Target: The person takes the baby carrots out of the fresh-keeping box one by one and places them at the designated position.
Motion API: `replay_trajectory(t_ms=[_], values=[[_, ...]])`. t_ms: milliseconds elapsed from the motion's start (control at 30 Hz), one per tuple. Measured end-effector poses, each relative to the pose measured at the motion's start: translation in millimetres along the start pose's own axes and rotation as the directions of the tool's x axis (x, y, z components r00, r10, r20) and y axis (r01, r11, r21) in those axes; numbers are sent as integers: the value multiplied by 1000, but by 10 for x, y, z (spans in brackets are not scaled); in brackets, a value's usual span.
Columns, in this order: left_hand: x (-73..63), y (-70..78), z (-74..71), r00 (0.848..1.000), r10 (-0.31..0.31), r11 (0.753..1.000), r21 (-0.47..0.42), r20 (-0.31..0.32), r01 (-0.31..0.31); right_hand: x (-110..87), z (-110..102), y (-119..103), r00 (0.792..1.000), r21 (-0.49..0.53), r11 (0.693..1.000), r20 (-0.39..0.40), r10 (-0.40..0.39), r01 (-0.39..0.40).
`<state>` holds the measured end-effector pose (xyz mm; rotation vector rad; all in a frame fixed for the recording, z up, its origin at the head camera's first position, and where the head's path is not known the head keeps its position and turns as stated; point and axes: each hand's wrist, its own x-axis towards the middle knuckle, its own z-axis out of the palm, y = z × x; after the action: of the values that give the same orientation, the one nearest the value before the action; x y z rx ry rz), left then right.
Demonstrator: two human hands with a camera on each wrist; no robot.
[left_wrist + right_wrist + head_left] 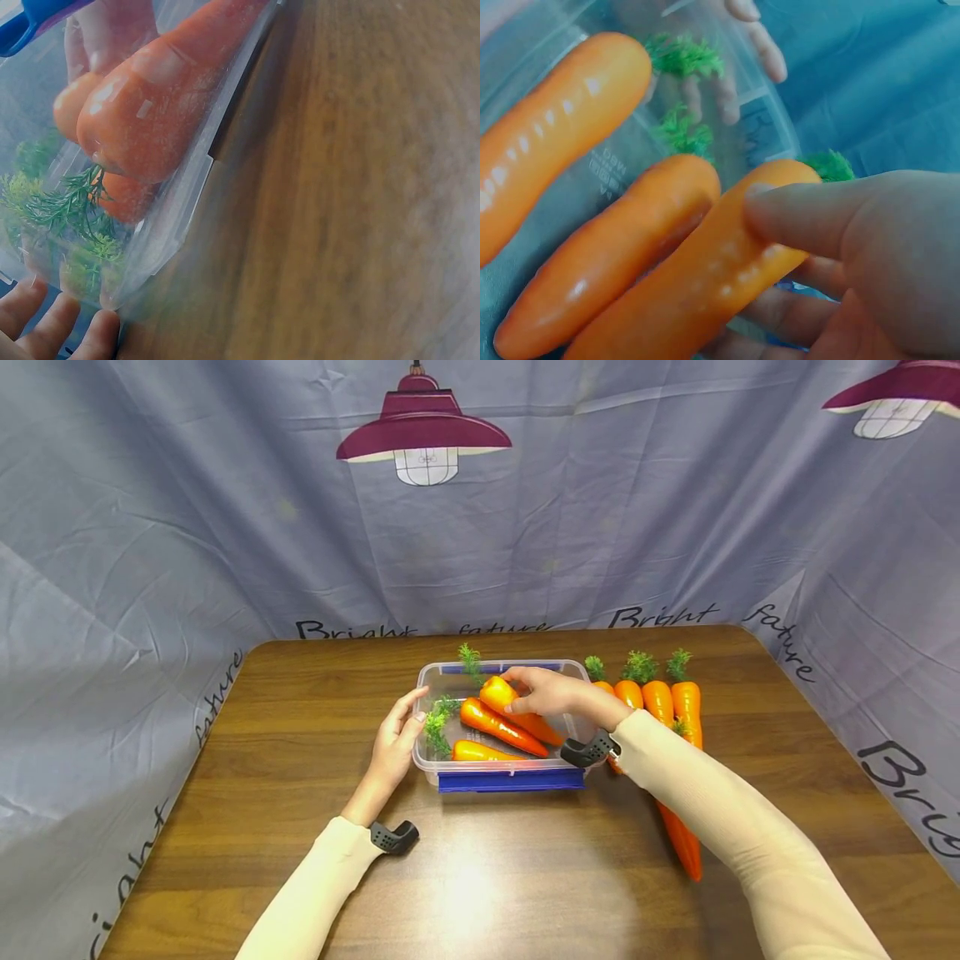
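Note:
A clear plastic box [420, 752] with blue clasps holds three orange carrots with green leafy tops. My right hand [546, 692] reaches over its right side and holds the rear carrot [497, 693], thumb on top and fingers along the far side [705, 277]. Beside that one lies a middle carrot [495, 724], its thick end to the left. The front carrot [480, 751] rests along the near wall, also seen through the plastic in the left wrist view [142, 112]. My left hand [393, 735] touches the box's left wall from outside, fingers extended.
Several more carrots [686, 702] lie in a row on the wooden table [315, 710] right of the box, partly hidden under my right forearm. A grey printed curtain [300, 527] hangs behind the table and along both sides.

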<state>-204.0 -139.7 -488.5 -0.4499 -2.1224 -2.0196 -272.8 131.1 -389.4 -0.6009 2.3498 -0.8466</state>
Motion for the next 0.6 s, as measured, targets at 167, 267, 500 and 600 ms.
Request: replay_trajectory(t_ms=[167,267,500,600], values=[[-8,-6,9,1000,-8,1000,-9,1,8,-139,-89,12,998,276,961,-54,10,6],[-6,-9,13,1000,-7,1000,-5,1,7,-269,-189,47,994,432,901,-109,7,41],[-2,-2,11,1000,4,1000,7,1,-4,-715,-400,210,971,707,695,-233,52,132],[-4,1,3,1000,5,1000,8,0,-5,-953,-437,305,964,785,590,-263,44,188]])
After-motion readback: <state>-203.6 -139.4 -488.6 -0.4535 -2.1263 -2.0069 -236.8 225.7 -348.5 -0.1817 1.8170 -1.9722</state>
